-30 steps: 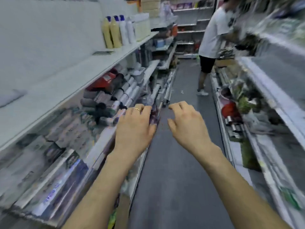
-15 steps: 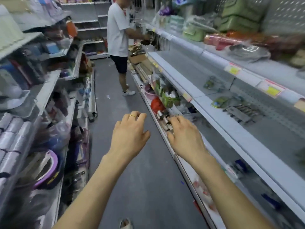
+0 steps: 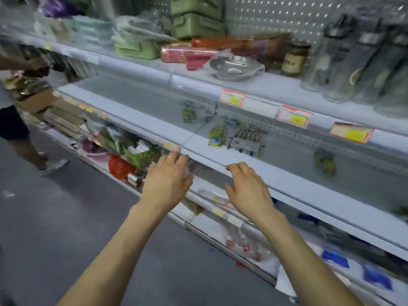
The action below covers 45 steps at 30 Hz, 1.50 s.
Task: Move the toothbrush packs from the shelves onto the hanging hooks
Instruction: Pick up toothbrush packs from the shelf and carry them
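My left hand [image 3: 167, 184] and my right hand [image 3: 247, 191] are held out side by side in front of the white middle shelf [image 3: 287, 180], fingers loosely bent, holding nothing. On that shelf lies a flat pack of several brush-like items [image 3: 246, 140] below the pegboard back wall [image 3: 254, 120]. Small yellow-green packs [image 3: 216, 136] hang or stand beside it, another [image 3: 188, 114] further back and a blurred one [image 3: 324, 161] to the right. Short wire hooks [image 3: 215, 107] stick out of the pegboard. I cannot tell which packs hold toothbrushes.
Another person [image 3: 15, 120] stands at the left end of the aisle beside a cardboard box [image 3: 35, 100]. The top shelf carries green boxes [image 3: 196, 21], a metal bowl [image 3: 234, 66] and jars [image 3: 293, 59]. Lower shelves hold bagged goods [image 3: 132, 151] and blue packs [image 3: 335, 257]. Grey floor [image 3: 66, 228] lies to my left.
The view has swung right from the aisle to face the right-hand shelving. Both hands stayed out in front, and now hover at the middle shelf's front edge.
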{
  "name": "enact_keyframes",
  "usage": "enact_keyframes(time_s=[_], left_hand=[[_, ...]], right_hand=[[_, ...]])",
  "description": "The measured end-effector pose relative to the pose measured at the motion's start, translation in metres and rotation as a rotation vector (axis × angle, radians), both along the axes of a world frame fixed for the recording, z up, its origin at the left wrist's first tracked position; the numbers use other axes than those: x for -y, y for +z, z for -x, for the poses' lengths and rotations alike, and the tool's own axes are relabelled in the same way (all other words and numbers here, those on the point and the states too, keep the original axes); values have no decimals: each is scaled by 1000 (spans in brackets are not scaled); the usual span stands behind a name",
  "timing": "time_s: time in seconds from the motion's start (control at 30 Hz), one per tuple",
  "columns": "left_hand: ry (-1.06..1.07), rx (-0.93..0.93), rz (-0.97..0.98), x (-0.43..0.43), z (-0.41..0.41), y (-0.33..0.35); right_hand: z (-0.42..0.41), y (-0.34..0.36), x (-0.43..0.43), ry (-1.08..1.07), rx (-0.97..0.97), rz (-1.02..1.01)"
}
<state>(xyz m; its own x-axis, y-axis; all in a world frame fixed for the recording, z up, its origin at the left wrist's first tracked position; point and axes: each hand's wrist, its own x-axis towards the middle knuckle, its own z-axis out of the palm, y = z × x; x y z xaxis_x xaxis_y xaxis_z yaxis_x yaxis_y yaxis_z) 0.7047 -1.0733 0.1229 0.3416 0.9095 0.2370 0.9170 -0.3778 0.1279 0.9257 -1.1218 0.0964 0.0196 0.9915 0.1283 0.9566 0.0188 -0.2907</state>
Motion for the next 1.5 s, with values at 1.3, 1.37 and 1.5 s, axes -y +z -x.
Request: enact_keyframes(time_s=[1.3, 1.37, 1.5], left_hand=[[-161, 109, 191, -340, -149, -218], [-171, 97, 193, -336, -144, -217], [-123, 92, 239, -336, -139, -209]], right_hand=[[-108, -191, -264, -749, -180, -30], [-107, -187, -256, -750, -232, -25], [-102, -171, -254, -779, -295, 26]])
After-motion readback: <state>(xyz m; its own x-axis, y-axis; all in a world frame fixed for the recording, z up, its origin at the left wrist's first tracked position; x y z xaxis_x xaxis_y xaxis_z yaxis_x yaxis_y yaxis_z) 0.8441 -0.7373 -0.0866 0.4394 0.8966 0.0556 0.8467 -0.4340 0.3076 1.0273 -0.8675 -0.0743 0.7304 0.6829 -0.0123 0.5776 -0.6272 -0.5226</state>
